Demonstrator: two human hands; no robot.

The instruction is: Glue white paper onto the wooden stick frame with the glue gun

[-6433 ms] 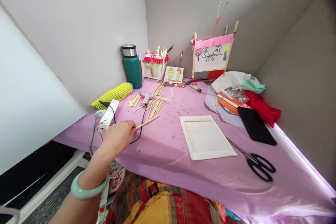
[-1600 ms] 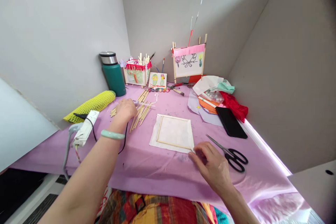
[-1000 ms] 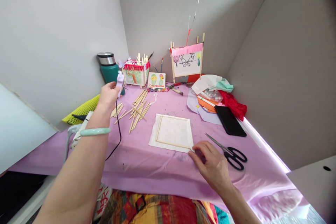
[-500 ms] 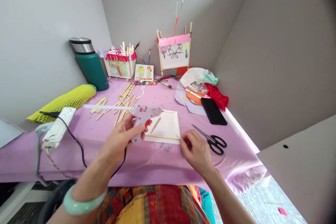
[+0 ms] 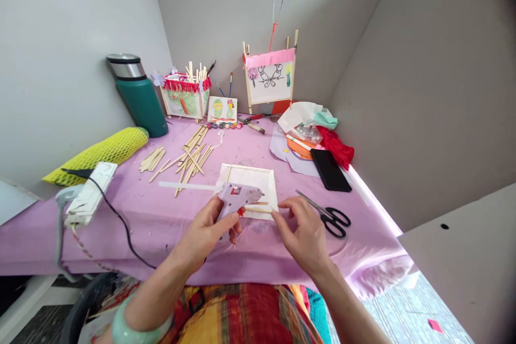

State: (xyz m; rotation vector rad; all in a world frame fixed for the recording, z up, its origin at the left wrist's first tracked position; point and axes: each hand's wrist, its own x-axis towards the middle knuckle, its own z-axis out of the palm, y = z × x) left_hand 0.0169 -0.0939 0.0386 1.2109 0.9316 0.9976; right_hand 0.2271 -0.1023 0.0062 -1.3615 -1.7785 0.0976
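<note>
Across the middle of the frame, purple bench (image 5: 250, 148), cut off at the left edge and, along the front, partly behind left forearm (image 5: 161, 282) and right forearm (image 5: 342, 298). At lower left, black bin (image 5: 75, 309), cut by the bottom edge, with contents too jumbled to make out. At upper left, teal bottle (image 5: 141, 102), slightly covered low down by yellow net (image 5: 100, 155). In the centre of the frame, white sheet (image 5: 258, 180), flat on the bench, with its lower left part hidden. Below centre, right grip (image 5: 302, 226), narrow between thumb and forefinger at the sheet's lower right corner; unclear whether pinching or merely touching. Further left, left grip (image 5: 207, 231), wrapped around pale purple gun (image 5: 237, 199), with most of the handle out of sight behind fingers. Right of the right grip, scissors (image 5: 331, 218). Left of centre, sticks (image 5: 195, 155), too tangled to count. On the lower part of the sheet, a thin brown line, stick or shadow, hard to say. Nozzle (image 5: 259, 193) over the sheet, contact impossible to judge. Red trigger (image 5: 241, 211), partly covered.
</note>
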